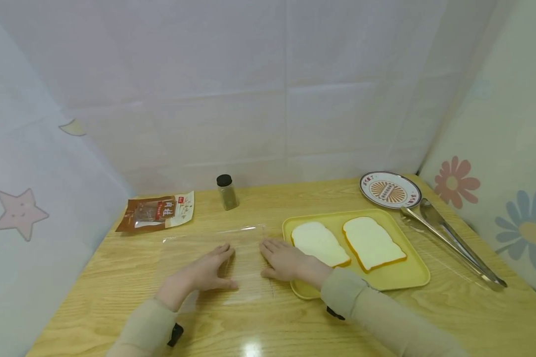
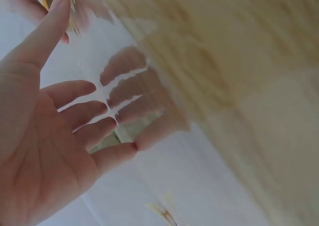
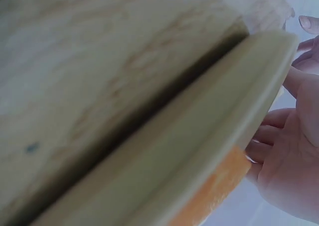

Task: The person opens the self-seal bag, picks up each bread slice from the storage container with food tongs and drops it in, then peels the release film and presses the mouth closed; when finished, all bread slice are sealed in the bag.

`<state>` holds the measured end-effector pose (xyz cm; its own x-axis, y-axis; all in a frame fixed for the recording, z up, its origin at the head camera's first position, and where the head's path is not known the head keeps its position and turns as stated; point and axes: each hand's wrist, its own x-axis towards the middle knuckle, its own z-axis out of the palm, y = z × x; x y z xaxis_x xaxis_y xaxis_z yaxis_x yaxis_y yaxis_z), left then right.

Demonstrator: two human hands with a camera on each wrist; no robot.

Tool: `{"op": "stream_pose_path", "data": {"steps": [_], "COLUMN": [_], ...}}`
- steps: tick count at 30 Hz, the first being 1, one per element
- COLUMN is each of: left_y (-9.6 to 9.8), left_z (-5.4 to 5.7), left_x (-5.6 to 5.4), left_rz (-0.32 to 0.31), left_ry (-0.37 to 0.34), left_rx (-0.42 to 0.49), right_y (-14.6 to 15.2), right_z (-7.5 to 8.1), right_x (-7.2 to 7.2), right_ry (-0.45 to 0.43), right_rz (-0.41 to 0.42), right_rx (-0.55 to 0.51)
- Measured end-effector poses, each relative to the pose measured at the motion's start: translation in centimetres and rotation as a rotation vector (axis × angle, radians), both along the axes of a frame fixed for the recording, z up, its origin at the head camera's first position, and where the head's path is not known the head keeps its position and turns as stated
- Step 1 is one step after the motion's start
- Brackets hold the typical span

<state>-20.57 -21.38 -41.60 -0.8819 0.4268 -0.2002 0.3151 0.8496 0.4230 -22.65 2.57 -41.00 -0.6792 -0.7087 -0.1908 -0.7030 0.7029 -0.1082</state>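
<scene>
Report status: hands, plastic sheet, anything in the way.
Left hand over clear plastic sheet; right hand at its right edge. Sheet lying spread on table. Yellow tray close on right, possibly crowding.

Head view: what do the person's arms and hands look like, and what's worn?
The left hand and right hand are bare, without gloves. The left sleeve and right sleeve are plain pale beige; a small black piece shows beside each, too indistinct to identify.

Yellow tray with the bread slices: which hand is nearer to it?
Right. The right hand is at the left edge of the yellow tray; the left hand is farther left, over the clear sheet.
</scene>
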Motion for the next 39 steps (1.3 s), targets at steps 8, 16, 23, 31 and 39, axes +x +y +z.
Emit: {"op": "stream_pose_path", "data": {"steps": [8,16,23,31,39], "left_y": [-0.5,-0.7,-0.7,-0.4,0.8], "left_z": [0.0,0.0,-0.2,0.0,0.1], "left_x": [-0.2,-0.6,-0.7,-0.6,0.0], "left_rz": [-0.011,-0.038,-0.046,-0.16,-0.234], "left_ry": [0.013,0.114,0.187,0.316,0.483], "left_rx": [-0.017,-0.025,0.013,-0.028,-0.133], "right_y": [-1.0,-1.2,-1.2,-1.2,-1.3], "right_z": [-0.5,-0.9,-0.7,-0.6,-0.7], "right_x": [0.0,0.0,0.5,0.7,0.5], "right_ry": [0.01,0.017,0.023,0.044,0.039], "right_rz": [0.006,0.005,-0.001,0.009,-0.005], "right_rx": [0.063,0.077,0.087,0.107,0.103]}}
